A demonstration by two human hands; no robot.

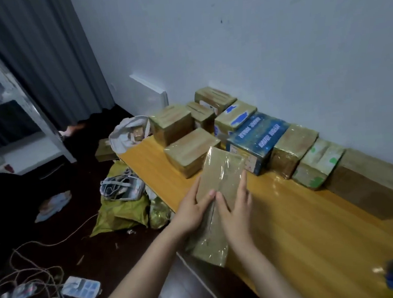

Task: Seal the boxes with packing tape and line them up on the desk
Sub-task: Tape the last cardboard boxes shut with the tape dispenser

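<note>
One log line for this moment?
left hand: holds flat brown tape-wrapped cardboard box | right hand: holds same box | box: tilted above orange wooden desk, near edge | wrapped boxes: lined along wall

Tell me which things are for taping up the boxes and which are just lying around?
For the job: long box, held by left hand and right hand; blue box; brown boxes along the wall; desk.
Just lying about: yellow bag, plastic tray on the floor, curtain.
</note>
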